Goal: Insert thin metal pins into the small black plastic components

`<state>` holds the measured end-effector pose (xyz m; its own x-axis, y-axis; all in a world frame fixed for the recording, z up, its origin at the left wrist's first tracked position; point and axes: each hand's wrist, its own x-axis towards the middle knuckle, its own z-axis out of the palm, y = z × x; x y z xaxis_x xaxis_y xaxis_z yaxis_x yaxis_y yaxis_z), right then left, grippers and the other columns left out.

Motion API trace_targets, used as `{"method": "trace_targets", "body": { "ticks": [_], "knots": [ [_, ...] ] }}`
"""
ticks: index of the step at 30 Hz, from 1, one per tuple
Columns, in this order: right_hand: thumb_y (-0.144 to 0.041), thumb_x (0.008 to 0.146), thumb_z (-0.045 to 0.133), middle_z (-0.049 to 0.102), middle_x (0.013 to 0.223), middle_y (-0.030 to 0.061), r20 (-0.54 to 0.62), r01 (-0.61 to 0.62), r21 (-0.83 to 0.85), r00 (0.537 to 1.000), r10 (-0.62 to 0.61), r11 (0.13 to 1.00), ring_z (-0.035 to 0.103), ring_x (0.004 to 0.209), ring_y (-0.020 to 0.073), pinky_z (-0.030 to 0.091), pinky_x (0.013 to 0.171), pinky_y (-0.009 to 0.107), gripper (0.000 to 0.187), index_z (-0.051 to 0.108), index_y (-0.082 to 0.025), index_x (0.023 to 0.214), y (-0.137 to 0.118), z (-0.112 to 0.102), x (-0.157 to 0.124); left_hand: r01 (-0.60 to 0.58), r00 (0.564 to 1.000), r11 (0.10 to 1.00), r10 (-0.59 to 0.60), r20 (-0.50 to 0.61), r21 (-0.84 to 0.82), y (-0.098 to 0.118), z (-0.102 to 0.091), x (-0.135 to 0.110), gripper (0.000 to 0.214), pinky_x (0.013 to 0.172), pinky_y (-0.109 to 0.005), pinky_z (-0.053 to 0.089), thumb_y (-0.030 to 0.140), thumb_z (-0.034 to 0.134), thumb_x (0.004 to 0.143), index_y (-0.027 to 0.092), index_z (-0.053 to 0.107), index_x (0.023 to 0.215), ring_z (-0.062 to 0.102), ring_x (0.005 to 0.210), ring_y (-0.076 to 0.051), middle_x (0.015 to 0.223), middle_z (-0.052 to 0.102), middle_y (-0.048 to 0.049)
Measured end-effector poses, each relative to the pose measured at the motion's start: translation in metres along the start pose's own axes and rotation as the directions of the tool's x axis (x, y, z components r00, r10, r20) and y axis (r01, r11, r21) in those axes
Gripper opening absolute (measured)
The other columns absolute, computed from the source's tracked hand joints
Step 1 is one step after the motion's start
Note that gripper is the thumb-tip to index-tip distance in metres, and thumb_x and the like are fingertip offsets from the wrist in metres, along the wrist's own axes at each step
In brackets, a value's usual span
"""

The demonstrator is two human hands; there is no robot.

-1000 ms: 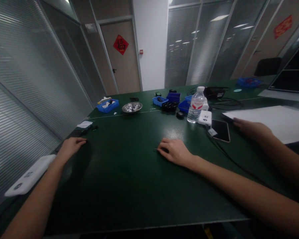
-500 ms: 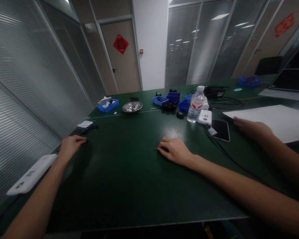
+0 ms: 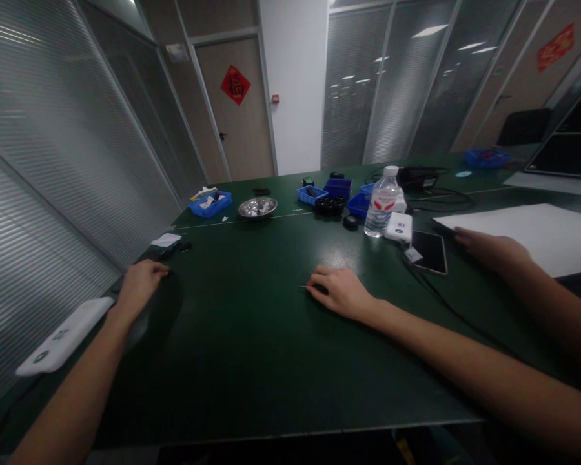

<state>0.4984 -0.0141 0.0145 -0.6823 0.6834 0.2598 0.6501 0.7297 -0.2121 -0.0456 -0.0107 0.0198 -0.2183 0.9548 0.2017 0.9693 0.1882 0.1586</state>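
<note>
My right hand (image 3: pixel 339 292) rests on the dark green table (image 3: pixel 242 361), its fingers closed in a pinch. From the fingertips a short, thin, pale pin-like piece (image 3: pixel 303 287) points left, just above the tabletop; its kind is too small to tell. My left hand (image 3: pixel 142 284) is at the table's left side with thumb and fingers pressed together. Whatever they hold, if anything, is hidden or too dark to make out. Just beyond it lie small black items (image 3: pixel 174 248) and a white paper (image 3: pixel 166 239). A white power bank (image 3: pixel 65 336) lies beside my left wrist.
Another person's hand (image 3: pixel 494 248) holds a white board (image 3: pixel 542 226) at right. Nearby are a phone (image 3: pixel 430 250), a second power bank (image 3: pixel 399 227), a water bottle (image 3: pixel 383 203) and a cable (image 3: pixel 445 298). A metal dish (image 3: pixel 257 208) and blue bins (image 3: pixel 211 203) stand farther back.
My left hand has turned slightly, with its fingers more tucked in and its knuckles a little higher. My right hand stays in place with the thin piece.
</note>
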Motion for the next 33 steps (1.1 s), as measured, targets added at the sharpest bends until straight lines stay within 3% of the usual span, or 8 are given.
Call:
{"method": "trace_targets", "body": {
  "ticks": [7, 13, 33],
  "knots": [
    [-0.033, 0.102, 0.053, 0.066, 0.102, 0.0054, -0.006, 0.003, -0.001, 1.000, -0.003, 1.000, 0.060, 0.076, 0.0145, 0.038, 0.063, 0.026, 0.023, 0.071, -0.020, 0.106, -0.001, -0.001, 0.000, 0.004, 1.000, 0.999, -0.004, 0.001, 0.047, 0.001, -0.002, -0.003, 0.032, 0.096, -0.035, 0.047, 0.029, 0.058, 0.090, 0.012, 0.076, 0.111, 0.067, 0.105, -0.026, 0.111, 0.076, -0.0077],
    [-0.034, 0.101, 0.054, 0.066, 0.103, 0.0051, -0.002, -0.006, -0.013, 1.000, 0.006, 1.000, 0.061, 0.076, 0.0146, 0.037, 0.062, 0.026, 0.022, 0.071, -0.021, 0.104, 0.000, 0.001, 0.001, 0.037, 0.999, 0.996, -0.038, 0.010, 0.076, 0.006, -0.004, -0.004, 0.028, 0.091, -0.031, 0.046, 0.029, 0.061, 0.090, 0.011, 0.077, 0.105, 0.066, 0.101, -0.025, 0.106, 0.077, -0.0066],
    [-0.033, 0.102, 0.053, 0.066, 0.104, 0.0058, 0.003, -0.009, -0.016, 1.000, 0.009, 1.000, 0.062, 0.077, 0.0151, 0.039, 0.064, 0.026, 0.023, 0.071, -0.020, 0.106, -0.004, -0.002, 0.000, 0.030, 0.996, 0.996, -0.037, 0.081, 0.079, 0.021, -0.011, -0.007, 0.027, 0.091, -0.034, 0.048, 0.024, 0.056, 0.090, 0.010, 0.075, 0.102, 0.067, 0.103, -0.028, 0.108, 0.075, -0.0122]
  ]
}}
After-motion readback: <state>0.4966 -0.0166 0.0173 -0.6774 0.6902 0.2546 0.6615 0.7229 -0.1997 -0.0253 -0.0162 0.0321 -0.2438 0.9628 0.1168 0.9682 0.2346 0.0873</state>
